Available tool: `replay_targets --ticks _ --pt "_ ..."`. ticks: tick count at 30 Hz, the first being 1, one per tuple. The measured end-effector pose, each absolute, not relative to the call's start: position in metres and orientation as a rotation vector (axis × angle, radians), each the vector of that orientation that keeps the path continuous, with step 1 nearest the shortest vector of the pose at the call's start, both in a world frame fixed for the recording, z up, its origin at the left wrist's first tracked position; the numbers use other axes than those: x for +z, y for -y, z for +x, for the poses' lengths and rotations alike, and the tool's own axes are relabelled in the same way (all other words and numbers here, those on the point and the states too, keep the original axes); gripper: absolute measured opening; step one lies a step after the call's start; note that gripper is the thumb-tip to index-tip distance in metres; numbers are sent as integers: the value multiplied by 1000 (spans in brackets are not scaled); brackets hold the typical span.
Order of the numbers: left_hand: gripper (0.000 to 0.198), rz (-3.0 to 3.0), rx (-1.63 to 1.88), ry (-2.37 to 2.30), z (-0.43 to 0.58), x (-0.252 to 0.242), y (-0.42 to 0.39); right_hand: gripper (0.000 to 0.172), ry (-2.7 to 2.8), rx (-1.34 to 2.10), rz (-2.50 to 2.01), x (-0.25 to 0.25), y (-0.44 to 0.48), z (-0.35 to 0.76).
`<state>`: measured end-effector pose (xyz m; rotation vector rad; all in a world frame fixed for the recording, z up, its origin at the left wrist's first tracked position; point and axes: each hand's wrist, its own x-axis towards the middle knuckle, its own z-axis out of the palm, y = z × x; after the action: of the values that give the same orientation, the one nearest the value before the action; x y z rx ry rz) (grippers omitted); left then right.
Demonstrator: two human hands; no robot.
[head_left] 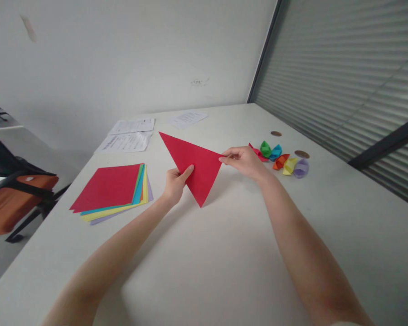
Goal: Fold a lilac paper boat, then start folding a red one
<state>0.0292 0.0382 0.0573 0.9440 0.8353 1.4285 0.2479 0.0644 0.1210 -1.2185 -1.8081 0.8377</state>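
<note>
A red sheet of paper, folded into a triangle, is held up over the table between both hands. My left hand is closed on its lower left edge, with the thumb flat on the front face and the other fingers hidden behind the paper. At the upper right corner, my right hand pinches the tip between thumb and fingers. One corner points down toward the tabletop; whether it touches cannot be made out. To the left lies a fanned stack of coloured paper, red on top.
Several small folded paper pieces in different colours lie on the right side of the white table. Printed sheets rest at the back left. Two round brown discs sit near the blinds. An orange chair stands left.
</note>
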Motion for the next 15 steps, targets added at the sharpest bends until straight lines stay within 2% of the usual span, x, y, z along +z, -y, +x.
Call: replay_targets --ticks 15 --pt "33 954 1452 -819 31 58 -35 22 1808 701 -1123 119 -68 248"
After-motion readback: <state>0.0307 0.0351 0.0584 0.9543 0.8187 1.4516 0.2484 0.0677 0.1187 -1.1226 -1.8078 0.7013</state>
